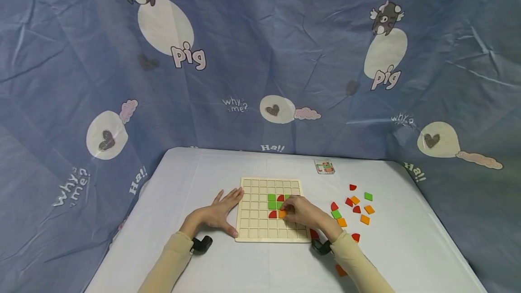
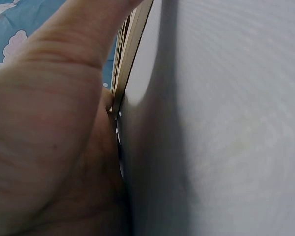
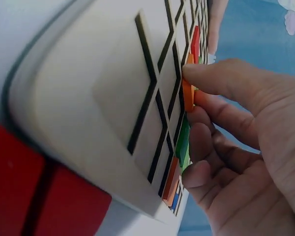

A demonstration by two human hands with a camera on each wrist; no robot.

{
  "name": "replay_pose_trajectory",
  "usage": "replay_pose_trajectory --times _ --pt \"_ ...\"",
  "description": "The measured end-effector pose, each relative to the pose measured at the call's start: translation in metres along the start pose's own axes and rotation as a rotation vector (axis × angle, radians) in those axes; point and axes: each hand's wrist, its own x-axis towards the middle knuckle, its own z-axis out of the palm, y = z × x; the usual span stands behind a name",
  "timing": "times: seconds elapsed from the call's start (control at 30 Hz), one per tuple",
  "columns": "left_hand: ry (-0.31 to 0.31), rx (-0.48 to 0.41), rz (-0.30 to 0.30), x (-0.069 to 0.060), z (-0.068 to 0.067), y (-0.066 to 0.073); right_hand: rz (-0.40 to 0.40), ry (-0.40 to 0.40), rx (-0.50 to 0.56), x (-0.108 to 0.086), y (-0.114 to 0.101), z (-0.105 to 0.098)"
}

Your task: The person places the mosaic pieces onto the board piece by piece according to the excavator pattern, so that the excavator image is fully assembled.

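A pale wooden grid board [image 1: 254, 225] lies on the white table. My left hand [image 1: 215, 211] rests at its left edge, fingers spread, with fingertips on the upper side and the thumb at the lower corner. Over the board's right half, my right hand [image 1: 303, 211] pinches an orange square tile [image 3: 188, 91] between thumb and forefinger, down at a cell. Beside that tile sits a red quarter-round tile [image 1: 272, 215]. Green squares [image 1: 272, 201] and another red quarter-round [image 1: 281, 198] fill cells above; the hand hides part of this group. In the left wrist view the palm [image 2: 44, 132] fills the left side.
Loose red, green and orange tiles [image 1: 365, 219] are scattered right of the board. Red pieces [image 1: 314, 234] lie by its lower right corner, and an orange one [image 1: 341, 270] sits under the right forearm. A small patterned card or box [image 1: 324, 167] stands at the back. Blue cloth [image 1: 285, 58] hangs behind.
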Motion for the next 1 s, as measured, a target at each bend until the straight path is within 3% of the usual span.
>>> replay_pose_trajectory --times 0.33,0.63,1.0 --pt "0.006 0.007 0.004 0.0 0.0004 0.0003 -0.054 0.04 -0.008 -0.0016 0.0005 0.0037" --pt "-0.002 -0.01 0.003 -0.0003 -0.0015 0.0029 -0.029 -0.006 0.03 0.0006 0.0009 -0.0004" --pt "0.007 -0.006 0.001 0.0012 0.0006 -0.0003 0.001 0.0 0.058 -0.001 -0.0007 0.0004"
